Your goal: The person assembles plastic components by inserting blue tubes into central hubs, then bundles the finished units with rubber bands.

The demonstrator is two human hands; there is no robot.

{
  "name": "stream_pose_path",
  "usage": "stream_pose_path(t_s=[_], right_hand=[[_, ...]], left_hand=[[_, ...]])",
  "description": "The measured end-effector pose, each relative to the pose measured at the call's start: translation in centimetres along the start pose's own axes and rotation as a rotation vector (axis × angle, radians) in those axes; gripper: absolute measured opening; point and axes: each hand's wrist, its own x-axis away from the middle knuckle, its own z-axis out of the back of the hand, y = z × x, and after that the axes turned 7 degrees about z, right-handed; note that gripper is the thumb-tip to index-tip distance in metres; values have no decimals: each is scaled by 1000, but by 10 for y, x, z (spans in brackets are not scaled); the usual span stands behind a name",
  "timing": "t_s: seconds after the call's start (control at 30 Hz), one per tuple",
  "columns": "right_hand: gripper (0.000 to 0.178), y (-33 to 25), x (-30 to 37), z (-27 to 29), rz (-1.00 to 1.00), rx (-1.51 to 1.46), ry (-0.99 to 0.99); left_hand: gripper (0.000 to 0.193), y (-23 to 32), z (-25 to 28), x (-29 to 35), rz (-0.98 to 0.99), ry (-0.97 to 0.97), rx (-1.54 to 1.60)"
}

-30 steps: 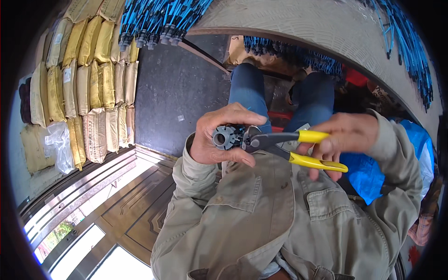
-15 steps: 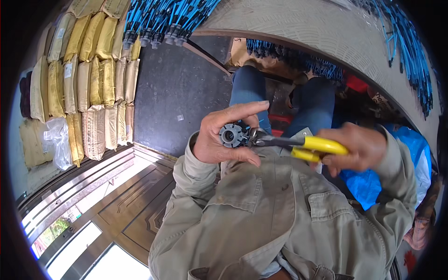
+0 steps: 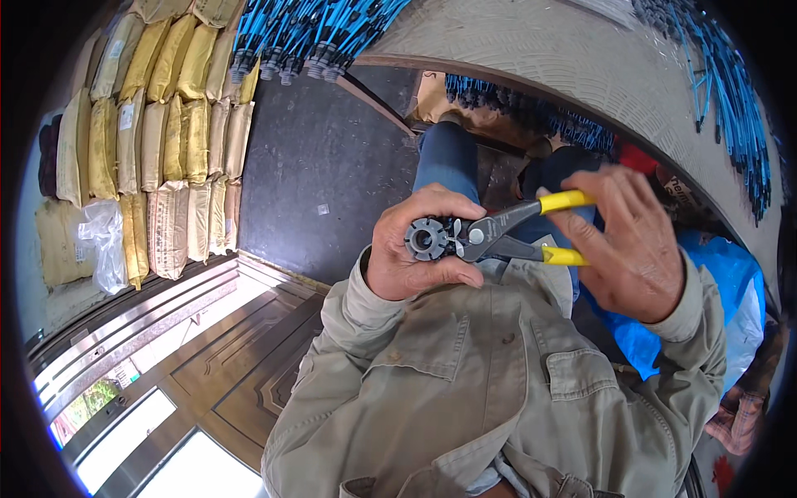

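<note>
My left hand (image 3: 413,241) is wrapped round a dark grey, round slotted plastic part (image 3: 426,239) with a hole in its middle. Its thumb and fingertips lie on either side of the part. A pair of cutting pliers (image 3: 498,233) with yellow handles has its jaws at the part's right edge, and the handles are spread apart. My right hand (image 3: 628,241) grips the pliers, with its fingers round the upper handle and the palm side near the lower one. What lies between the jaws is too small to make out.
Bundles of blue rods with dark ends (image 3: 328,37) lie on the textured grey table (image 3: 498,41), ahead of me. More blue rods (image 3: 739,124) hang over its right edge. Stacked paper sacks (image 3: 166,141) line the left wall. A blue plastic bag (image 3: 706,282) is at my right.
The plier handles have gone from nearly together to wide apart. My right hand has shifted up and its fingers have loosened. The part and my left hand have moved slightly right.
</note>
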Motion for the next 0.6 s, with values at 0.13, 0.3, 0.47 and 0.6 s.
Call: stream_pose_path(t_s=[0.13,0.3,0.47,0.6], right_hand=[[49,0,-12,12,3,31,-26],[41,-13,-3,-24,-76,-156,-30],[26,-8,-2,-45,-50,-110,45],[32,0,0,-39,-13,0,43]], left_hand=[[53,-1,0,4,-32,107,-30],[53,-8,7,8,-43,132,-61],[52,-9,7,5,-26,124,-35],[51,-6,2,4,26,145,0]])
